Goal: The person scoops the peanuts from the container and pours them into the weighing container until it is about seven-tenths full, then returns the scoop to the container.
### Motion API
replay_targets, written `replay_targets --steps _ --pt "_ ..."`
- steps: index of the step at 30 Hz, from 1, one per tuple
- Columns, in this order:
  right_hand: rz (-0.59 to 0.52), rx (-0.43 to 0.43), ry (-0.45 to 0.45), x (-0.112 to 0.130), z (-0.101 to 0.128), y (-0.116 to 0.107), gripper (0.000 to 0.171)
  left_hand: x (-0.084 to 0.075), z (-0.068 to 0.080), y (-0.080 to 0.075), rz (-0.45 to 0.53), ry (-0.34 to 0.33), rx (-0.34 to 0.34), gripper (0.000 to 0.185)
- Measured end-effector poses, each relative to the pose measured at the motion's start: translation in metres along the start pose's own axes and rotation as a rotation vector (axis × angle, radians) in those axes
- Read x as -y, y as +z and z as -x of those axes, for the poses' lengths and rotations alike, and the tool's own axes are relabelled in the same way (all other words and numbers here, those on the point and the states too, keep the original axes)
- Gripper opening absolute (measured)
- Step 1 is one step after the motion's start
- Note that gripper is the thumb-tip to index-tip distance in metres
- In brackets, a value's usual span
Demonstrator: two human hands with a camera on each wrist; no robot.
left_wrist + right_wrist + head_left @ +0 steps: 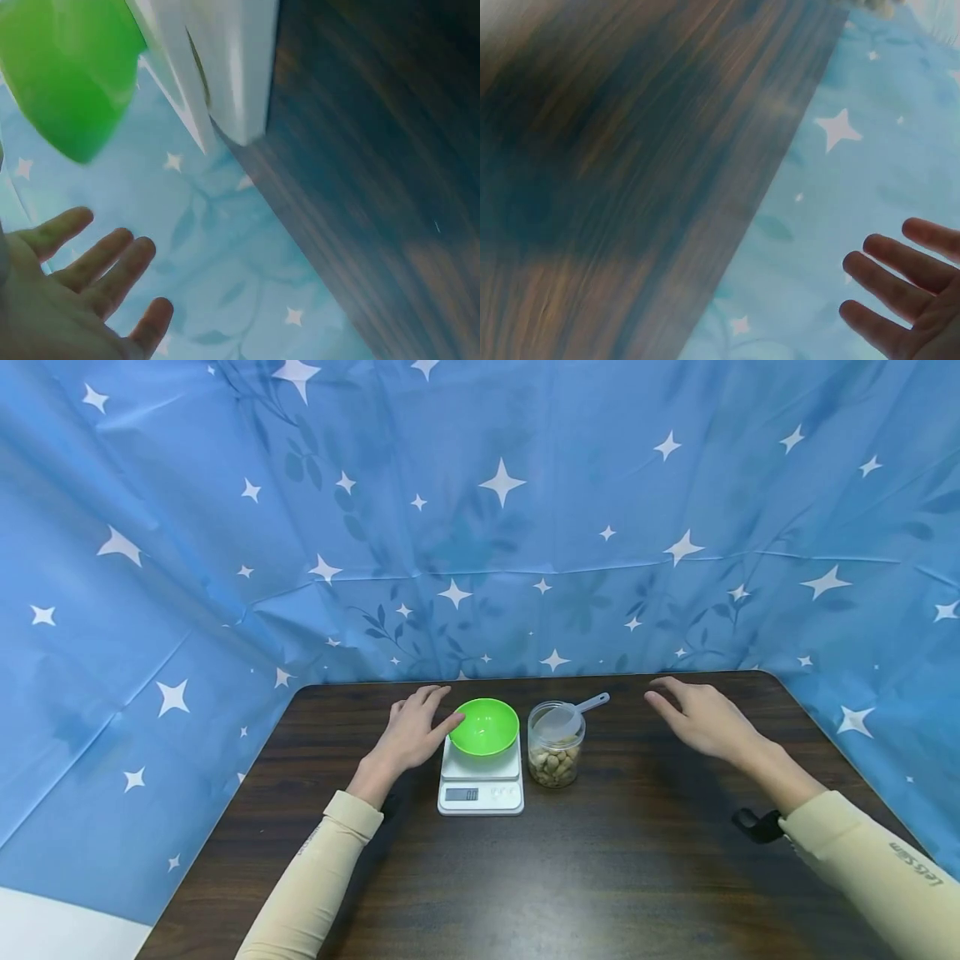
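Observation:
A green bowl sits on a white kitchen scale whose display seems to read 0.0. Just left of the bowl is my left hand, fingers spread and loosely bent; its thumb comes near the bowl's rim in the head view. In the left wrist view, a gap shows between the left fingers and the bowl. Right of the scale stands a clear jar of pale nuts, with a translucent scoop lying across its mouth. Farther right, my right hand hovers above the table, holding nothing.
The dark wooden table ends at a back edge behind the scale and jar. A blue curtain with white stars hangs behind it and along both sides. A black wrist strap shows at the right sleeve.

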State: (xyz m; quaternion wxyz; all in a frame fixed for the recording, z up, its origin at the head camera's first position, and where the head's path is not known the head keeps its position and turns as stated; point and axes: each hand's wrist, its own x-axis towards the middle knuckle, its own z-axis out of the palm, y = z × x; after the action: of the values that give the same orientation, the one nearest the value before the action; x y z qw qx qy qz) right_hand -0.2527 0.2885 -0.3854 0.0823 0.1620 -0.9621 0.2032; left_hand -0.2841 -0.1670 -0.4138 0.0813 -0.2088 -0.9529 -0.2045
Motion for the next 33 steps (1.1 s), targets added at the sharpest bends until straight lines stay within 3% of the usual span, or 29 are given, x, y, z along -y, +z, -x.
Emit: replay_targets --steps 10,21,28,33 --pt "-0.156 -0.156 -0.058 0.042 0.0 0.007 0.046 -0.031 -0.001 0.003 0.134 0.081 -0.032 0.066" --pt "-0.366 -0.172 0.131 0.075 -0.002 0.023 0.054 -0.067 -0.005 0.025 0.197 0.119 -0.006 0.071" --pt "-0.368 -0.234 0.158 0.085 -0.005 0.032 0.056 -0.086 -0.012 0.035 0.244 0.168 -0.001 0.075" --pt "-0.372 -0.265 0.158 0.087 -0.007 0.036 0.054 -0.097 -0.016 0.041 0.265 0.163 0.036 0.081"
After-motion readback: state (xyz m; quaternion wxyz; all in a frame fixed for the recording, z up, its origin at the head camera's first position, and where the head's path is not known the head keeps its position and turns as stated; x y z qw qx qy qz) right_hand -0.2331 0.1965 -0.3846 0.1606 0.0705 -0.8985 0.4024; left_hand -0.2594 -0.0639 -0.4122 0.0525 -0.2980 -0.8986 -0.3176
